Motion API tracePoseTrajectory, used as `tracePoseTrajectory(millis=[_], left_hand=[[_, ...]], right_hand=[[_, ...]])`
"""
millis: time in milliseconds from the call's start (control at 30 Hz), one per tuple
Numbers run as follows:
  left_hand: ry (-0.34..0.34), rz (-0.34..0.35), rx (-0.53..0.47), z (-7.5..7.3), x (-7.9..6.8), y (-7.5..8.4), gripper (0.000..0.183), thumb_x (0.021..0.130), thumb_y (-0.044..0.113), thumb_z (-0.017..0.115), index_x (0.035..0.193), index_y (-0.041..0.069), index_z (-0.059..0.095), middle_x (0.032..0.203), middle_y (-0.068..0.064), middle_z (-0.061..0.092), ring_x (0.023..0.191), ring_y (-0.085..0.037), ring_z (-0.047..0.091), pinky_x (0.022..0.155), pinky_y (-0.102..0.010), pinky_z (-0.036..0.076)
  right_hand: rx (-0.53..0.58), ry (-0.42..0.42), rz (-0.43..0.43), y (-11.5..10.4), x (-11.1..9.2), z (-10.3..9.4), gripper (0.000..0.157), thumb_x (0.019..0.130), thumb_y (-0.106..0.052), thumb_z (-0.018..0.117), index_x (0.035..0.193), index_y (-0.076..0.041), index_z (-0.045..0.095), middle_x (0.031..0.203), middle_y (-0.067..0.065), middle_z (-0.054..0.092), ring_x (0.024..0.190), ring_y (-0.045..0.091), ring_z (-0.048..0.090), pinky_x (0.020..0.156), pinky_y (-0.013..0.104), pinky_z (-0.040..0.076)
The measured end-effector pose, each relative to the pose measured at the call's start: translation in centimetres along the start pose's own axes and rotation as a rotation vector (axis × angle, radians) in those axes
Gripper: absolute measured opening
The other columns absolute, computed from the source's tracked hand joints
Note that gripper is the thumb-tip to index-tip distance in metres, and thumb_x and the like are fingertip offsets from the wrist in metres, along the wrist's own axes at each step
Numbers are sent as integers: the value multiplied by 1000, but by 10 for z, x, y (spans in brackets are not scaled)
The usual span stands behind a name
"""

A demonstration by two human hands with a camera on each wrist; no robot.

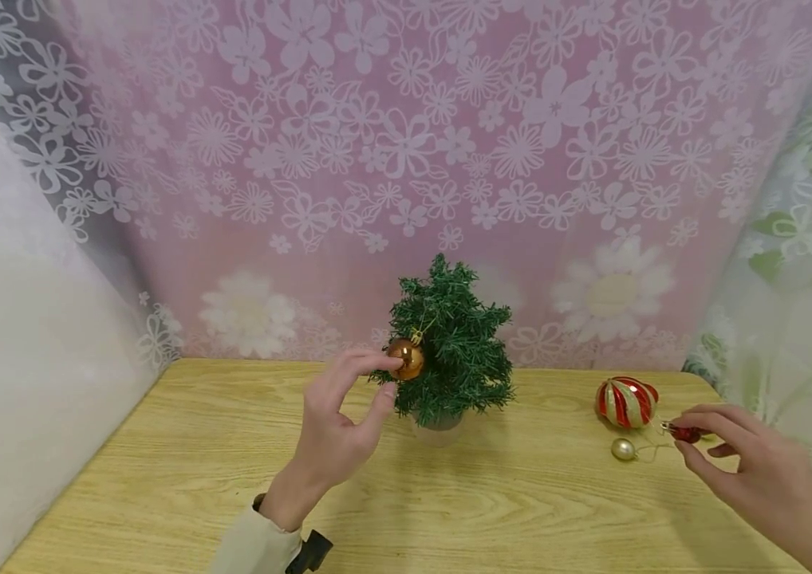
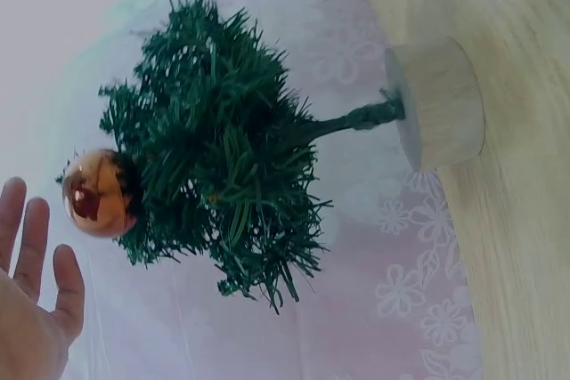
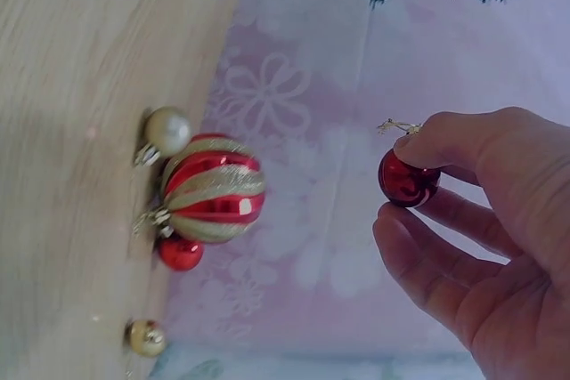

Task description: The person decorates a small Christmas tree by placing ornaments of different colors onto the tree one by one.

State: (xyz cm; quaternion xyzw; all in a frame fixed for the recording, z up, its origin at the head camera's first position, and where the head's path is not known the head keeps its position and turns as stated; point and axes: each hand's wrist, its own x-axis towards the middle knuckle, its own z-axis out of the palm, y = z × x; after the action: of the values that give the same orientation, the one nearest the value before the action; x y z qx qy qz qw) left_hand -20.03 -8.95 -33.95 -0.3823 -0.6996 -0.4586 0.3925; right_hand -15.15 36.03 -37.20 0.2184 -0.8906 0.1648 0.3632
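Note:
A small green artificial Christmas tree [image 1: 452, 343] stands on a round pale base [image 2: 441, 104]. On its left side hangs a shiny copper-orange bauble [image 1: 406, 359] by a gold loop. My left hand [image 1: 341, 422] is beside that bauble, its index finger overlapping it in the head view and its thumb spread below. In the left wrist view the other fingers are extended, apart from the bauble. Over at the right, my right hand [image 1: 750, 450] pinches a small dark red bauble [image 3: 410, 178] between thumb and fingers, its gold cap and cord sticking out.
On the wooden table [image 1: 521, 494] at the right lie a large red-and-gold striped bauble [image 1: 627, 402] and a small pearly bauble [image 1: 623, 450]. A small red bauble [image 3: 181, 254] and a gold one [image 3: 146, 337] lie near them. A pink flowered curtain [image 1: 406, 159] hangs behind.

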Motion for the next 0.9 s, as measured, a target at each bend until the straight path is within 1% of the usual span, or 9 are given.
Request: tracePoseTrajectory(millis=[33, 100, 133, 167, 300, 400, 600, 733, 900], left_hand=[[-8, 21, -5, 1, -2, 2, 29, 88, -7, 66, 115, 4, 71, 109, -10, 72, 103, -22, 68, 91, -31, 55], [-34, 45, -17, 2, -5, 5, 30, 88, -7, 66, 116, 4, 70, 109, -9, 72, 102, -21, 69, 91, -30, 56], [-51, 51, -27, 3, -6, 6, 30, 89, -7, 66, 116, 5, 70, 108, -8, 72, 102, -20, 69, 91, -30, 56], [-68, 51, -36, 4, -8, 8, 31, 89, -6, 66, 117, 5, 70, 108, -8, 72, 101, -19, 69, 90, -29, 56], [-120, 51, -69, 8, -14, 12, 31, 89, -7, 66, 117, 7, 70, 104, -7, 73, 95, -14, 68, 84, -29, 57], [-139, 33, -89, 11, -19, 12, 30, 90, -7, 67, 115, 8, 70, 102, -7, 73, 93, -13, 68, 82, -30, 58], [-193, -63, -153, 20, -27, 15, 27, 94, -3, 67, 116, 12, 70, 102, -2, 74, 91, -11, 68, 79, -28, 59], [-253, -119, -177, 25, -29, 18, 23, 98, 5, 65, 118, 15, 70, 101, 1, 73, 90, -8, 68, 78, -26, 58], [-300, -165, -201, 32, -32, 21, 21, 100, 7, 64, 119, 15, 70, 99, 1, 73, 88, -6, 68, 76, -26, 59]], right_hand=[[9, 9, -17, -4, 2, 0, 20, 96, -32, 72, 96, -12, 74, 95, 0, 66, 91, -31, 47, 61, 2, 46], [29, 29, -48, -11, 6, 0, 43, 100, -52, 57, 95, -12, 74, 95, -1, 67, 89, -29, 48, 62, 2, 46], [34, 42, -64, -15, 8, 0, 54, 99, -60, 49, 94, -12, 75, 96, -2, 67, 88, -28, 49, 62, 2, 46], [31, 54, -83, -19, 10, 0, 59, 99, -63, 44, 93, -12, 75, 96, -3, 67, 87, -27, 49, 62, 2, 45], [27, 61, -122, -36, 19, -2, 57, 102, -61, 44, 94, -14, 75, 101, -7, 67, 88, -22, 52, 64, 1, 45], [53, 67, -148, -48, 24, -2, 52, 103, -57, 46, 96, -16, 75, 104, -7, 68, 90, -18, 54, 68, 1, 46], [113, 53, -176, -69, 31, 0, 47, 104, -54, 48, 97, -17, 75, 105, -4, 69, 93, -18, 55, 74, 2, 47], [161, 91, -225, -80, 35, 4, 46, 104, -52, 50, 96, -15, 76, 104, -1, 70, 92, -15, 59, 73, 2, 48], [212, 105, -266, -94, 37, 11, 45, 105, -50, 51, 96, -14, 77, 103, 2, 71, 101, -13, 60, 75, 2, 49]])
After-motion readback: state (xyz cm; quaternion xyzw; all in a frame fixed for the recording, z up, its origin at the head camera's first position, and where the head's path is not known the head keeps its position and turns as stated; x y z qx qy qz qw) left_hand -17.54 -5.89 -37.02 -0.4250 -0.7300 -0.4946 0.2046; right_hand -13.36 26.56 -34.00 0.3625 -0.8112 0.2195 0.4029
